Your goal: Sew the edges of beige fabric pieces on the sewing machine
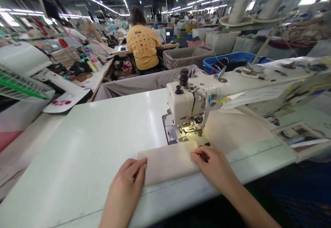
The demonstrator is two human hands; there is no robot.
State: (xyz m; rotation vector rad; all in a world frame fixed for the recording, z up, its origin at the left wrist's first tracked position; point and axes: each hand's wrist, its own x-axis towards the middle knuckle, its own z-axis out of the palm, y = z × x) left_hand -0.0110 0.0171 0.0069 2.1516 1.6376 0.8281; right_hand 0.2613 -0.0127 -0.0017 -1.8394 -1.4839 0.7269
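Note:
A beige fabric piece lies on the pale table in front of the sewing machine. My left hand pinches its left edge between thumb and fingers. At the fabric's upper right corner, my right hand is closed on the edge. The far edge of the fabric lies just short of the lit presser foot and the metal needle plate. Under the machine arm, to the right, rests more beige fabric.
A white fan stands at the left. Beyond the table are a cloth-lined bin and a blue crate. A person in a yellow shirt sits ahead, back turned. Thread cones rise at the upper right.

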